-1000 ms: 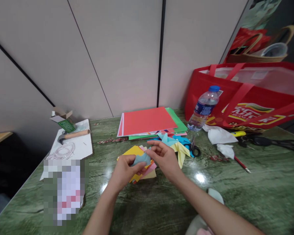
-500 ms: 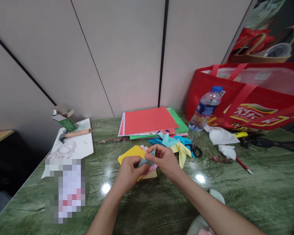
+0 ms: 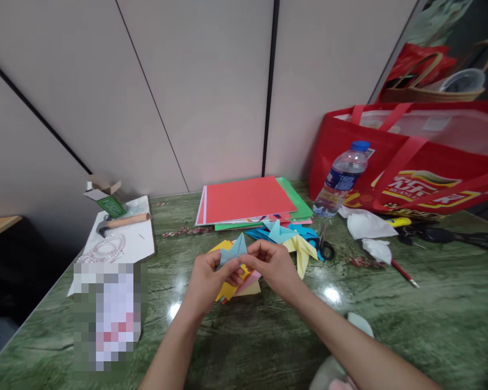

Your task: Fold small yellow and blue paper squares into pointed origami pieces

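A small piece of folded light blue paper [image 3: 235,249] with a pointed tip sits between my two hands. My left hand [image 3: 206,279] pinches its left and lower side. Fingers of my right hand [image 3: 273,264] close on its right corner; part of the paper is covered by the fingertips. Beneath and behind the hands lie loose yellow paper sheets [image 3: 222,246] and a pink sheet [image 3: 250,280]. Just past my right hand are a pale yellow folded paper figure [image 3: 301,250], a light blue folded paper figure [image 3: 279,232] and black-handled scissors [image 3: 326,248].
Coloured paper [image 3: 248,200] is stacked by the wall. A water bottle [image 3: 341,179] stands before a red bag [image 3: 415,157]. Crumpled tissue [image 3: 366,223] and a red pencil [image 3: 404,273] lie right. At left, a white board [image 3: 140,241] bears a hammer [image 3: 126,222] and a green box [image 3: 110,203].
The blue paper has been turned so its point now stands up above the fingers. My left hand has shifted slightly left, while my right hand stays nearly in place.
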The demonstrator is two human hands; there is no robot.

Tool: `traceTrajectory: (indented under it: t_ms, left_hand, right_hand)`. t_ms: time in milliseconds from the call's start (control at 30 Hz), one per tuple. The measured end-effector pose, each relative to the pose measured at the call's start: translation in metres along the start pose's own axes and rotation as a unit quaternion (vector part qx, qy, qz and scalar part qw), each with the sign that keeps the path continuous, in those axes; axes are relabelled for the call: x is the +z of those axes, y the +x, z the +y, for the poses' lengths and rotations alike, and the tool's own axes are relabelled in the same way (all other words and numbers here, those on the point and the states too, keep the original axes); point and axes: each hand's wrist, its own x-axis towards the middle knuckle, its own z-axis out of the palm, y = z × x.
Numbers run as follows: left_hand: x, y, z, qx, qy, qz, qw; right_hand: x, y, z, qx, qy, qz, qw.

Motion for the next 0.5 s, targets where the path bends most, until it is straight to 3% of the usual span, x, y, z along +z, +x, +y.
traceTrajectory:
  t_ms: [300,400,500]
  left_hand:
    - [0.0019,0.0011,0.0001,-0.014,-0.004,0.018,1.0]
    - [-0.0005,0.0035,-0.0027,0.01,0.066,0.037,0.997]
    - [-0.0045,0.0071,-0.0083,0.068,0.184,0.095,0.976]
  right_hand:
    - [0.0025,-0.0016,0.0017,0.012,-0.025,-0.043,0.999]
    - [0.003,-0.0014,0.0042,0.029,-0.023,-0.037,0.999]
    - [0.0029,0.0001,0.0045,0.054,0.029,0.017,0.998]
